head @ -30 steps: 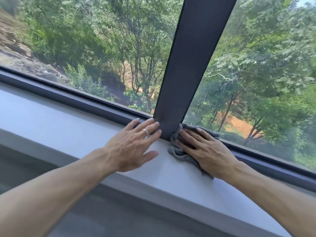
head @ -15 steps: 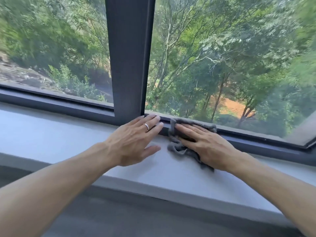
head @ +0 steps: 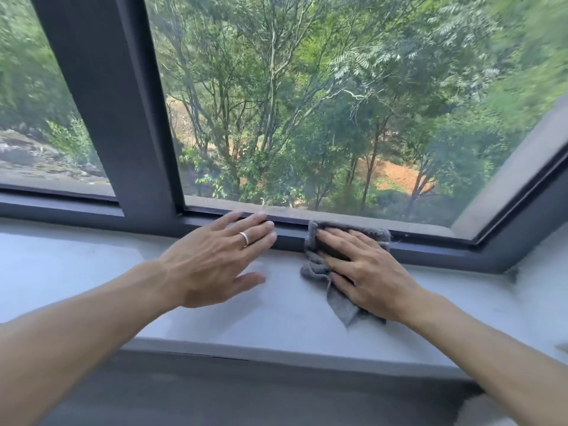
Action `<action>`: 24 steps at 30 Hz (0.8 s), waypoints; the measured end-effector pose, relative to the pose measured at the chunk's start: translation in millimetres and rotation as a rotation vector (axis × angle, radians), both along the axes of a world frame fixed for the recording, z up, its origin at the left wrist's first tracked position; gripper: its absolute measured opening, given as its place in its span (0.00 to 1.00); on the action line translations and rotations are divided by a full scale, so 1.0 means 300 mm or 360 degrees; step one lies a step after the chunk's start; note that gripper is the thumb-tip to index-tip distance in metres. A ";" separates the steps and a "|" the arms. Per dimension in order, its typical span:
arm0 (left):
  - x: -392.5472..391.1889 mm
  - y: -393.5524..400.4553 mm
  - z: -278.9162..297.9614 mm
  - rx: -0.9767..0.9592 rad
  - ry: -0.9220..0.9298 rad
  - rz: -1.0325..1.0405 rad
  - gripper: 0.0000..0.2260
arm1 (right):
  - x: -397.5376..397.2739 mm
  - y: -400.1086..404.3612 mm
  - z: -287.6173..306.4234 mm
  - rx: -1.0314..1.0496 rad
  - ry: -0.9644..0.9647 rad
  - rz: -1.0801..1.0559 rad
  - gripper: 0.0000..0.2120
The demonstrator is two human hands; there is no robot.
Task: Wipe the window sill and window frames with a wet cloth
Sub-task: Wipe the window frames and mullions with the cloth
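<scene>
Window sill (head: 92, 272): pale grey, matt, smooth stone-like or painted finish, faint sheen near the frame; window frame (head: 116, 118): dark grey, smooth, satin, metal-like coating; glass pane (head: 307, 118): clear, glossy, a dusty band along its bottom edge; cloth (head: 319, 265): grey, soft, napped textile, matt, crumpled in folds; ring (head: 244, 238): plain polished silver-coloured metal band; wall below sill (head: 246, 395): grey, matt, slightly uneven.

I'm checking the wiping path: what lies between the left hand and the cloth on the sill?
Nothing: the head view shows only bare sill and dark lower frame between the left hand and the grey cloth.
</scene>
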State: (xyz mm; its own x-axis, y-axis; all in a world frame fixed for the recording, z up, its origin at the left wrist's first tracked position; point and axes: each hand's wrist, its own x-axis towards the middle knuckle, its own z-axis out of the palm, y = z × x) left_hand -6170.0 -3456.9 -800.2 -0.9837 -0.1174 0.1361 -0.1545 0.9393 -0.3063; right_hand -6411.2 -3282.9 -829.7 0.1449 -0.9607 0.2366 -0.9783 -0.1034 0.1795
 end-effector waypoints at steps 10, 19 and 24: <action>-0.106 -0.012 0.040 -0.0018 -0.0103 -0.0215 0.34 | -0.071 0.092 0.013 -0.0039 0.0023 -0.0131 0.20; -0.073 -0.064 0.038 -0.0049 -0.0159 -0.0477 0.37 | 0.085 -0.037 0.028 0.0006 0.0237 -0.0163 0.18; -0.077 -0.080 0.016 0.0031 -0.0117 -0.0506 0.35 | 0.000 0.127 0.082 0.0118 0.0298 -0.0644 0.19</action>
State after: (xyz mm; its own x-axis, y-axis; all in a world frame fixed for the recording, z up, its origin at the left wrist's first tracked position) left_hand -6193.2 -3481.0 -795.3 -0.9787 0.1953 0.0639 0.1694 0.9427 -0.2873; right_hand -6411.3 -3244.7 -805.2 -0.2122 -0.9623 0.1702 -0.8941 0.2615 0.3636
